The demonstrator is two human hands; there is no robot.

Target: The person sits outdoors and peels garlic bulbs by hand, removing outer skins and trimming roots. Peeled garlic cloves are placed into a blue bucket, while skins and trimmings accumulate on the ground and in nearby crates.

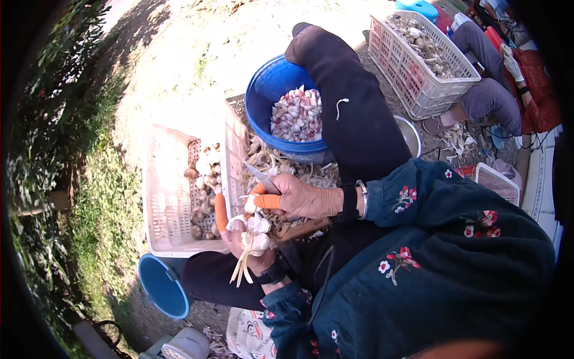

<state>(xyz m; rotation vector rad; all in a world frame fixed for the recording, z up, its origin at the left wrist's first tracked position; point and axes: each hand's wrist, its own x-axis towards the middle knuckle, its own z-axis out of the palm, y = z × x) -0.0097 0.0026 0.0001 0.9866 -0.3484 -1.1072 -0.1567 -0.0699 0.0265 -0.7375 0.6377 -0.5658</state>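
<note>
My right hand (301, 197) grips a small knife (264, 179), its blade pointing away past the thumb. Orange covers sit on some fingers of both hands. A white garlic piece (250, 205) lies at the right fingertips; whether it is detached cannot be told. Just below, my left hand (234, 241) holds a cluster of partly peeled garlic (254, 238) with dry pale stalks hanging down. Under the hands, garlic skins and stalks (320, 176) lie heaped. A blue bucket (262, 83) beyond the hands contains many pinkish garlic cloves (297, 114).
A white plastic crate (166, 193) with whole garlic bulbs (206, 195) stands beyond my left hand, beside a blue pail (163, 287). Another garlic-filled crate (417, 92) stands at upper right, near a seated person (489, 101). A metal bowl (410, 134) is behind my right leg.
</note>
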